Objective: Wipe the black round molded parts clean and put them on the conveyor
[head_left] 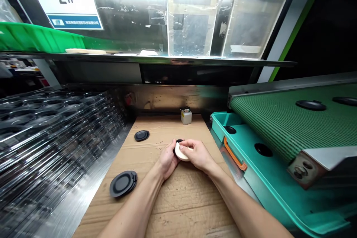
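Near the middle of the cardboard sheet (184,197), my left hand (168,160) is closed around a black round part (179,141), mostly hidden behind a white round pad. My right hand (198,154) pinches the white pad (182,153) against the front of that part. Two more black round parts lie on the cardboard to the left: a smaller one (141,135) farther back and a larger one (123,184) nearer, beside my left forearm. A small pale bottle (186,116) with a dark top stands at the back of the cardboard.
Stacked clear plastic trays (50,134) fill the left side. On the right, a teal bin (279,189) with an orange handle holds black discs, below a green conveyor belt (279,115) carrying two more. A metal shelf edge (156,59) crosses above, with a green basket (36,39) on it.
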Demonstrator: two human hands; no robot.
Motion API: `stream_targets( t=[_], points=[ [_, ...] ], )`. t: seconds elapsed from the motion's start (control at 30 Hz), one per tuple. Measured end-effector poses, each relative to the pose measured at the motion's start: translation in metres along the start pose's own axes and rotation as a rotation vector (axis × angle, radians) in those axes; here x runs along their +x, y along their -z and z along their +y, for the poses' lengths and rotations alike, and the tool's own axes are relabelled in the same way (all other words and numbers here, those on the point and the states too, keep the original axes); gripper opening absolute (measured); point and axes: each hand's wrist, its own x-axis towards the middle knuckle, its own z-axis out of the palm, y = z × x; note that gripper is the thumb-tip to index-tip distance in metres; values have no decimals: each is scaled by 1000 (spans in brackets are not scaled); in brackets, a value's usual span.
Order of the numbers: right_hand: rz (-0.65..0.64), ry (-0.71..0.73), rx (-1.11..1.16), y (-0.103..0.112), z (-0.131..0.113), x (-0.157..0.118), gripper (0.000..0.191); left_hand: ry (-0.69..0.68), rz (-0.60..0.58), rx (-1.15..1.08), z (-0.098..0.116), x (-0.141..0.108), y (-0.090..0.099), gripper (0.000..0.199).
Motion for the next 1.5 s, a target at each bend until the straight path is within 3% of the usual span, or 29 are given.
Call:
stream_targets(
  t=[0.13, 0.3, 0.37, 0.53, 0.77, 0.9, 1.0, 1.07, 1.13, 1.23, 1.4, 1.5],
  points=[
    [-164, -47, -216, 12, -1, -3, 26, -8, 59, 16, 1, -1, 1, 27],
    [155, 129, -581, 13, -8, -6, 30, -3, 78, 25, -5, 1, -2, 24],
    [177, 154, -706, 7, -12, -5, 30, 4, 83, 15, -8, 2, -3, 27],
    [242, 22, -962, 1, -17, -4, 29, -22, 114, -6, -6, 2, 1, 25],
    [213, 99, -849, 0, -10, -10, 29, -30, 146, -74, 5, 7, 12, 24],
    [324, 86, -597, 8, -9, -7, 32, 8, 88, -170, 11, 10, 16, 33],
    [245, 157, -441, 7, -14, -8, 32, 57, 8, -227, 13, 7, 13, 38],
    [114, 220, -451, 1, -18, -11, 30, 65, -54, -234, 11, 4, 8, 38],
    [61, 242, -529, -4, -22, -14, 27, 78, -123, -220, 9, 1, 3, 38],
    [131, 214, -621, -7, -25, -15, 28, 91, -178, -210, 8, -2, 0, 38],
    [68, 194, -602, -5, -20, -14, 27, 77, -122, -220, 9, -2, 1, 38],
    [149, 157, -580, -2, -17, -11, 30, 72, -163, -223, 7, 0, 2, 36]
  ],
)
